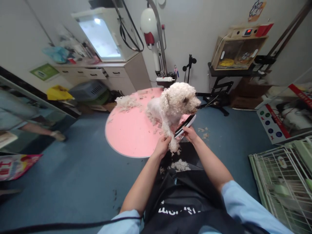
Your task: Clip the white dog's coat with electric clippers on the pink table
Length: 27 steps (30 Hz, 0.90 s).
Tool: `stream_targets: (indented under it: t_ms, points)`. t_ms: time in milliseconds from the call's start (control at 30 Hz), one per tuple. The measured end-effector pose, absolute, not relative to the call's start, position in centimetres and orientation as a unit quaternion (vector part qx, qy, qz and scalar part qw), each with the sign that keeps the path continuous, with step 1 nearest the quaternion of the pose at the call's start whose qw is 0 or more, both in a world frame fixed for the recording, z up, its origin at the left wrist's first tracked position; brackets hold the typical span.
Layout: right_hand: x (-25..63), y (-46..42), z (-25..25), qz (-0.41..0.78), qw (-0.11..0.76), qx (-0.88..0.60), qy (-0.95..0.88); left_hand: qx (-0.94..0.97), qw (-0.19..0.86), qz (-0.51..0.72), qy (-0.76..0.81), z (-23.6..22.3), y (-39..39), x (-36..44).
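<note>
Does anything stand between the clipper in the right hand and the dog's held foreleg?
Nothing visible does: the clipper in the right hand lies close beside the foreleg, which the left hand holds near the paw. Contact is unclear.

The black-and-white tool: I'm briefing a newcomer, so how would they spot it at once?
Find the round pink table, then the curly-headed white dog on it. Below the dog's muzzle, the person's right hand grips the black-and-white tool. Its straight, two-toned body sets it apart from the fluffy, pale paw beside it.
</note>
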State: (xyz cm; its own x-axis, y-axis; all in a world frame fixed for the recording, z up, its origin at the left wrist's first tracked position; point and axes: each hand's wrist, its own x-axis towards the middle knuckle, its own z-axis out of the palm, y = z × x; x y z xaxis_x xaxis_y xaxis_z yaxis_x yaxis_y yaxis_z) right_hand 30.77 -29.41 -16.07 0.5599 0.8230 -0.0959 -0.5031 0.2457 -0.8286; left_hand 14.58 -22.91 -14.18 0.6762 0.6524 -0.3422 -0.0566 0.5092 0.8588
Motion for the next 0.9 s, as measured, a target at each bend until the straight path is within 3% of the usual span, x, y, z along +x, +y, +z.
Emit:
stream_targets:
  t_ms: [267,633,900]
  points:
    - [30.7,-27.8,-18.2,0.465,0.775,-0.412,-0.116,0.433,0.82,0.204,0.315,-13.8,-23.1,14.3]
    - [30.3,-26.8,-19.0,0.525,0.746,-0.404,-0.067,0.507,0.732,0.266,0.369,-14.1,-24.0,13.5]
    - [30.4,-27.7,-19.0,0.514,0.737,-0.432,-0.079,0.537,0.719,0.233,0.373,-13.1,-23.7,14.1]
